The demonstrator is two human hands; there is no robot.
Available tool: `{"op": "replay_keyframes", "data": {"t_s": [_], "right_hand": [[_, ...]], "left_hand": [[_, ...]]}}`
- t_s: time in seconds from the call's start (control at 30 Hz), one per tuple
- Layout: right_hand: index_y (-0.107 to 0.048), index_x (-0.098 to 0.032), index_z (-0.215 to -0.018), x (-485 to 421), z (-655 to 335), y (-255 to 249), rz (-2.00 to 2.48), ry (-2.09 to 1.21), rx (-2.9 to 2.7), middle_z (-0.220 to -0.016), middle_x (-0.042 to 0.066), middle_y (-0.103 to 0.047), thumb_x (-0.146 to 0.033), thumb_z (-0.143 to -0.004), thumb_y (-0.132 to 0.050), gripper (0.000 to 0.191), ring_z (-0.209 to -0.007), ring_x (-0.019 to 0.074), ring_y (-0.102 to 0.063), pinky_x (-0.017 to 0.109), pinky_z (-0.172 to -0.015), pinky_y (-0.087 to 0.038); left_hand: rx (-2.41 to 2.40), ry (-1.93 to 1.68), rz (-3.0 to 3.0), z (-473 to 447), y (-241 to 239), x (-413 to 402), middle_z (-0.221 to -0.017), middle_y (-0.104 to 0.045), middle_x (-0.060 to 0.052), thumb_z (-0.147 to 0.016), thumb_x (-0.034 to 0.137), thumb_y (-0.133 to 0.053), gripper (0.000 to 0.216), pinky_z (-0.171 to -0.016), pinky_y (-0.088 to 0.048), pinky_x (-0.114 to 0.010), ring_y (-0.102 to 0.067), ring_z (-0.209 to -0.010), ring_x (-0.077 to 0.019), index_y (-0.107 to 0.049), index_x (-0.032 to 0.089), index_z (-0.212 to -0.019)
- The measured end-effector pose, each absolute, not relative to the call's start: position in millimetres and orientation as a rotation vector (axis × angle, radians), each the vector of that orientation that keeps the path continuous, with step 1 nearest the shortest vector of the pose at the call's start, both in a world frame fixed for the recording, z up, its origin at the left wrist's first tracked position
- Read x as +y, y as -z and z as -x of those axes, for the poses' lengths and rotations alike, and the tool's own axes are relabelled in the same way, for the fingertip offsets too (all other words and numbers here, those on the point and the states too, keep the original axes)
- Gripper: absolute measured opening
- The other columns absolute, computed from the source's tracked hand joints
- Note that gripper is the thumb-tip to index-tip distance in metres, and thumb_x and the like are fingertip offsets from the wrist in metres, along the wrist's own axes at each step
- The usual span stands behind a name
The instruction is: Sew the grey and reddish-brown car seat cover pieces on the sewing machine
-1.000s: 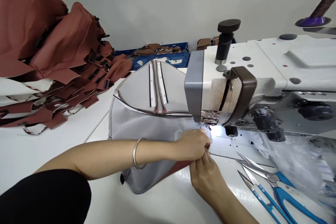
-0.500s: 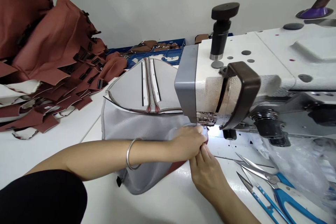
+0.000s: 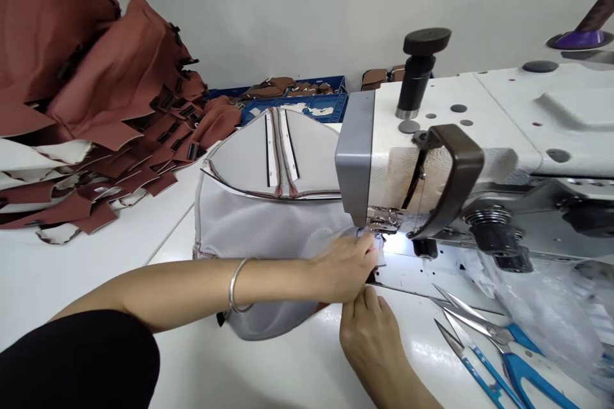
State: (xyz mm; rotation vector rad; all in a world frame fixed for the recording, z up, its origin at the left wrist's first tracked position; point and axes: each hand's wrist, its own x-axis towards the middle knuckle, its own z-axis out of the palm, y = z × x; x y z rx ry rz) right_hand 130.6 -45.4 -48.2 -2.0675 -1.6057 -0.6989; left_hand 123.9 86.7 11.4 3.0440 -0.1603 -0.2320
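The white table [image 3: 268, 374] is under it all, so things can lie flat. The sewing machine [image 3: 503, 115] stands between 1 and 2 o'clock from the hands. The red pile [image 3: 91, 77] sits at 10 o'clock, maybe to leave room. The grey cover [image 3: 249, 223] is spread from 9 to 11 o'clock — I think so it won't bunch up — with one side by the machine's low end. The left hand [image 3: 343, 268] has its fingers closed on the cover's edge, likely to keep it steady. The right hand [image 3: 371, 332] is at 5 o'clock from it, close in, maybe to help. The scissors [image 3: 501, 334] and snips [image 3: 480, 378] lie near 4 o'clock, probably for easy reach.

The machine and the pile run out of view. The left arm [image 3: 192, 284] hides some of the cover. The clear bag [image 3: 542, 313] at 3 o'clock is a blurry heap. The right fingertips are tucked away — I can't tell if they pinch anything. The needle is too hard to make out.
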Motion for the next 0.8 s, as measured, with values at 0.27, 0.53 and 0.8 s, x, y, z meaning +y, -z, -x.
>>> {"op": "replay_keyframes", "data": {"t_s": [0.27, 0.53, 0.8], "right_hand": [[-0.056, -0.008, -0.078, -49, -132, 53, 2.173, 0.634, -1.630, -0.060, 0.010, -0.051, 0.002, -0.073, -0.036, 0.023, -0.056, 0.0186, -0.042, 0.030, -0.049, -0.032], [-0.051, -0.013, -0.078, -47, -147, 51, 2.231, 0.543, -1.653, -0.064, 0.007, -0.051, 0.003, -0.075, -0.038, 0.020, -0.059, 0.0176, -0.045, 0.028, -0.051, -0.035], [-0.053, -0.010, -0.089, -43, -159, 50, 2.311, 0.517, -1.628, -0.094, 0.017, -0.060, 0.001, -0.075, -0.039, 0.022, -0.062, 0.0156, -0.047, 0.027, -0.053, -0.038]], "left_hand": [[-0.291, 0.292, -2.990, -116, -9, 90, -0.085, -0.054, -0.006, -0.083, 0.013, -0.040, 0.016, -0.064, -0.041, -0.031, -0.049, -0.069, -0.0175, -0.050, 0.012, -0.096], [-0.364, 0.113, -3.084, -126, 3, 101, -0.082, -0.054, -0.007, -0.086, 0.013, -0.039, 0.014, -0.064, -0.038, -0.032, -0.050, -0.071, -0.0175, -0.052, 0.013, -0.088], [-0.403, 0.092, -3.034, -132, -2, 111, -0.084, -0.056, -0.006, -0.088, 0.018, -0.042, 0.013, -0.062, -0.037, -0.029, -0.052, -0.074, -0.0163, -0.054, 0.013, -0.088]]}}
